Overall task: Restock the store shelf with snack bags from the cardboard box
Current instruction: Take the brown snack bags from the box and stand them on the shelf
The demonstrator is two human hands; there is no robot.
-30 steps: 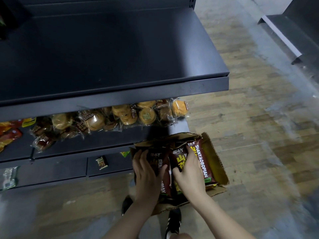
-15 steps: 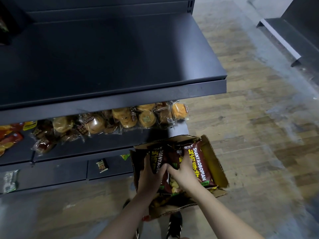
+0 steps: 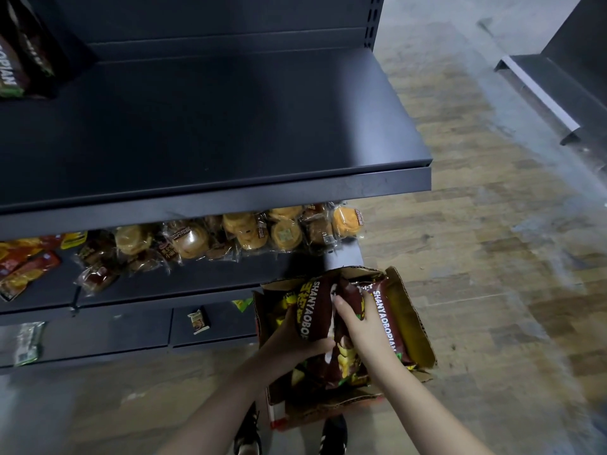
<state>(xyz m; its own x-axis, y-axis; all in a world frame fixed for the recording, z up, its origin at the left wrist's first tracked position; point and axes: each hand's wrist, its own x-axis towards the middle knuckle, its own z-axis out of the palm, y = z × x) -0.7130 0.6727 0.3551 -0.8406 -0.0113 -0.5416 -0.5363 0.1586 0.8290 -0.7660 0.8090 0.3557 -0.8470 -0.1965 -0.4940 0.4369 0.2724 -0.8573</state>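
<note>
Cardboard box (image 3: 407,323) sits at five o'clock below us; our left hand (image 3: 295,336) and right hand (image 3: 361,323) clutch snack bags (image 3: 312,310) inside. Next, we lift them toward the shelf (image 3: 230,133).

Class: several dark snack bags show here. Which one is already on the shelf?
The bag at the top-left corner, standing on the upper shelf; the others remain in the cardboard box under both hands.
</note>
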